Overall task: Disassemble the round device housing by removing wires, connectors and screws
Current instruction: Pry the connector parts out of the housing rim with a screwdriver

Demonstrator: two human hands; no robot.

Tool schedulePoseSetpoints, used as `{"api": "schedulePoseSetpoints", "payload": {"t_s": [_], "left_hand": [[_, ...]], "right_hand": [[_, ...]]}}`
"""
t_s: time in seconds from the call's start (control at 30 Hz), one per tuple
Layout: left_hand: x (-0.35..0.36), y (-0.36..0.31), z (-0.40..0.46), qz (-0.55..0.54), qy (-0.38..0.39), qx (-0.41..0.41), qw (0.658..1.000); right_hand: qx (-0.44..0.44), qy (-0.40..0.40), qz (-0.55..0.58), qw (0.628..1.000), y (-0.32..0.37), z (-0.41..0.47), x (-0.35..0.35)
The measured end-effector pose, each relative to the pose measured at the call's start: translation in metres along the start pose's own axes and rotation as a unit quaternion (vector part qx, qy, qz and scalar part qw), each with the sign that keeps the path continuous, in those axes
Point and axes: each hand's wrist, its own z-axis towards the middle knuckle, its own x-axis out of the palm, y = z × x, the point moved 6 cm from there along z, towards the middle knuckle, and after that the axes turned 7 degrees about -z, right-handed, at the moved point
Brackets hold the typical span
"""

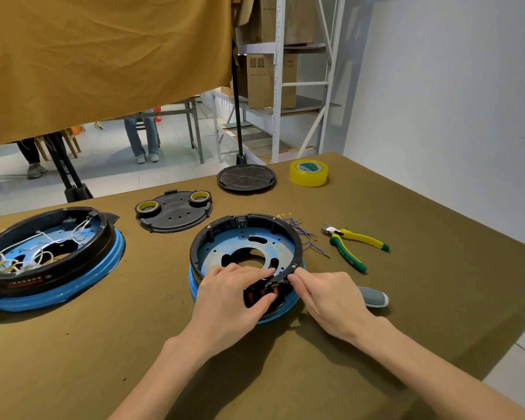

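Housing (246, 256) sitting mid-table on the olive cloth (134, 344), near edge under both hands. Wires (297, 228) already out, lying in a loose heap just past the far rim, so looks like connector time.

Left hand (228, 295) curled over the black connector block (264, 294) at the near rim, thumb pressing on the red bits. Right hand (325, 298) pinching the rim end right beside it, fingertips narrow and tight.

Probably best to:
- brace the block with the left, not yank
- spread the rim gently with the right; thin black plastic, likely to snap at the clip
- wiggle side to side, then lift straight up
- keep thumbs off the red parts if those are latches (too small to tell)

Materials: glossy blue lower ring, matte black plastic collar, flat blue-grey metal plate inside with round holes and a big curvy cutout. Cloth fuzzy, decent grip, no sliding expected.

Cutters (352, 247) with yellow-green handles just right of the housing, within reach. Second housing (52, 259) at left, wired up. Tape (309, 172) at the back.
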Motion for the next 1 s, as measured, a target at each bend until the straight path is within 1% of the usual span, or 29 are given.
{"api": "schedulePoseSetpoints", "payload": {"t_s": [0.2,0.33,0.5,0.63,0.83,1.0], "left_hand": [[0.003,0.002,0.000,0.018,0.012,-0.016,1.000],[0.002,0.007,0.002,-0.007,0.017,-0.030,0.999],[0.005,0.016,0.005,-0.019,0.047,-0.050,0.997],[0.006,0.015,0.004,-0.022,0.042,-0.046,0.998],[0.004,0.012,0.003,-0.024,0.042,-0.037,0.998],[0.001,0.006,0.003,-0.024,0.038,-0.011,0.999]], "right_hand": [[-0.025,0.013,0.005,1.000,0.003,-0.005,0.007],[-0.027,0.031,-0.006,0.999,0.006,-0.007,0.005],[-0.026,0.049,0.033,0.998,0.009,-0.006,0.003],[-0.034,0.089,0.053,0.994,0.009,-0.009,0.000],[-0.037,0.092,0.047,0.994,0.004,-0.010,-0.003],[-0.047,0.103,0.035,0.993,0.007,-0.009,-0.002]]}}
